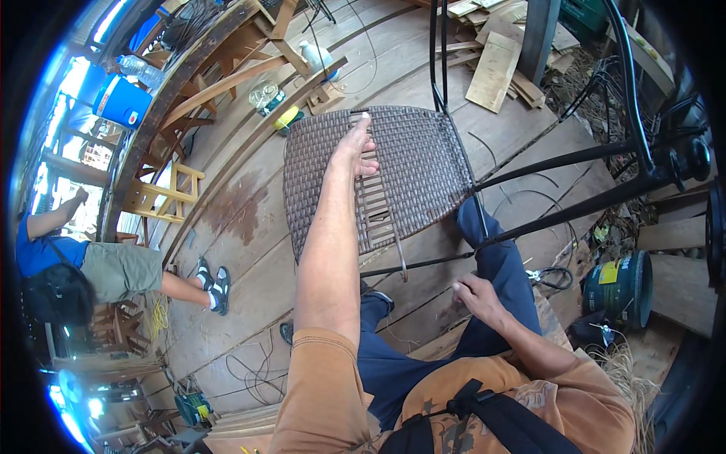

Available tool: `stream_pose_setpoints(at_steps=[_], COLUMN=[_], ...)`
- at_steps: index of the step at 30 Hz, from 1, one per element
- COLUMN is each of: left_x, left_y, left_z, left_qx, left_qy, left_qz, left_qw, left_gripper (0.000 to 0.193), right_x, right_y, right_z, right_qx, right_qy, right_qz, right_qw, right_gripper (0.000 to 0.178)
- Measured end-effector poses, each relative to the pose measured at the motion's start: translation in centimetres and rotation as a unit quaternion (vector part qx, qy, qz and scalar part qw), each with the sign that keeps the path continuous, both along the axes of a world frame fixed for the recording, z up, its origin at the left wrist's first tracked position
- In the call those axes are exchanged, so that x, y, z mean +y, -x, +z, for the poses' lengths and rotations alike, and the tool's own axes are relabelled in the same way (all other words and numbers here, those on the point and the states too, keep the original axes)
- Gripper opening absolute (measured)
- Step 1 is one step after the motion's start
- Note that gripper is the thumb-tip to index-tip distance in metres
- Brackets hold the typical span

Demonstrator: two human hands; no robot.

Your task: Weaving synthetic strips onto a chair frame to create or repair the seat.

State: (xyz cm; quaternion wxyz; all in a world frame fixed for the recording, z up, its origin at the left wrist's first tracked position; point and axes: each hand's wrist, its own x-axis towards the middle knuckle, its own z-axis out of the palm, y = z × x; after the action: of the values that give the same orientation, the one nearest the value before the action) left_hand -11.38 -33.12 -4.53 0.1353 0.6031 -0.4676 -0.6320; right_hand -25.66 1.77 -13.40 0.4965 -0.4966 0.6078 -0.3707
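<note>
A brown woven wicker panel (416, 163) on a black metal frame (560, 163) lies before my knees. Down its middle runs a ladder-like band (376, 212) where cross strands are bare. My left hand (354, 151) reaches across to the far end of this band, its fingers stretched out against the weave. From the band's near end a loose strand (401, 253) hangs over the edge. My right hand (480, 299) is above my right thigh, fingers curled together, apart from the panel. Whether anything small is inside them is hidden.
Cut strands (537, 193) lie on the plank floor (234, 250). Wood boards (495, 72) are piled at the far right. A dark green tub (618, 289) stands on the right. Another person (113, 261) stands at the left, near a wooden stool (166, 195) and a blue cooler (121, 101).
</note>
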Motion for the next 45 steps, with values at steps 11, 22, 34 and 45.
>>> stream_pose_setpoints(at_steps=[11, 22, 34, 45], left_x=[15.7, 20.2, 17.4, 8.2], left_y=[-7.2, -7.1, -6.1, -4.2], left_z=[-1.7, -5.3, -3.4, 1.5], left_qx=[-0.256, -0.294, -0.35, -0.304], left_qy=[0.487, 0.686, 0.624, 0.713], left_qz=[-0.319, -0.225, -0.236, -0.262], left_qw=[0.772, 0.626, 0.657, 0.575], left_gripper=[0.024, 0.035, 0.047, 0.039], right_x=[-7.0, -4.1, -3.5, -12.0], right_y=[-8.6, -10.2, -7.9, -4.8], right_z=[-2.1, -2.5, -2.5, 7.0], right_qx=[-0.301, -0.404, -0.315, -0.359], right_qy=[0.021, -0.112, -0.067, 0.016], right_qz=[-0.089, -0.158, -0.089, -0.06], right_qw=[0.949, 0.894, 0.943, 0.931], right_gripper=[0.034, 0.036, 0.034, 0.028])
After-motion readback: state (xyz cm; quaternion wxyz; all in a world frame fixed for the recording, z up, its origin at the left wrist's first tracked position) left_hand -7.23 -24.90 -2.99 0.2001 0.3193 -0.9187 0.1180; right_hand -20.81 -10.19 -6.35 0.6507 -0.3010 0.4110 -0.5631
